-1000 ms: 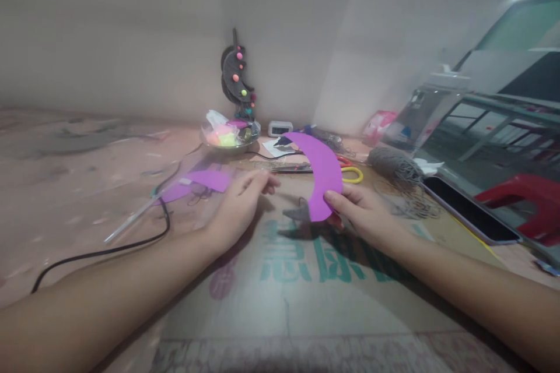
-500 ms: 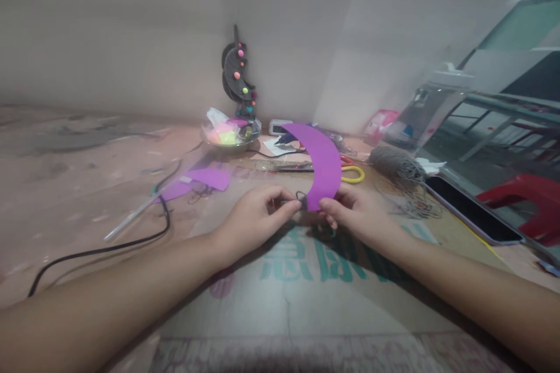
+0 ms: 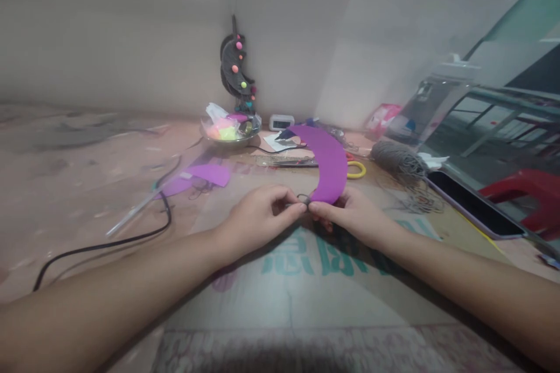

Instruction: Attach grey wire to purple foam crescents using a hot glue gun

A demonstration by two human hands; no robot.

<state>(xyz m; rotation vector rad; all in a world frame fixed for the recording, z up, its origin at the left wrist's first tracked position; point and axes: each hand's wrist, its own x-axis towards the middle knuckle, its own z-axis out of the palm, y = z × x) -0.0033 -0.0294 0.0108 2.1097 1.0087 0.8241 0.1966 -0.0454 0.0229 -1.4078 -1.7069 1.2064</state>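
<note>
A purple crescent-shaped sheet (image 3: 328,163), paper or foam, stands up from the fingers of my right hand (image 3: 350,213), which pinches its lower tip. My left hand (image 3: 271,210) has thumb and forefinger pressed together on a short piece of dark grey yarn (image 3: 303,197) at that same tip. The two thumbs almost touch. Behind the crescent lie scissors (image 3: 356,170) with a yellow handle, partly covered by it. The far ends of my fingers are hidden behind the thumbs.
A ball of grey yarn (image 3: 394,160) and a phone (image 3: 475,204) lie at right. Purple scraps (image 3: 205,175), a glue stick (image 3: 135,210) and a black cable (image 3: 100,245) are at left. A decorated dark crescent (image 3: 234,67) stands behind a bowl (image 3: 230,139).
The crescent has shifted slightly right within the view. My right thumb has come closer to my left thumb at the crescent's lower tip.
</note>
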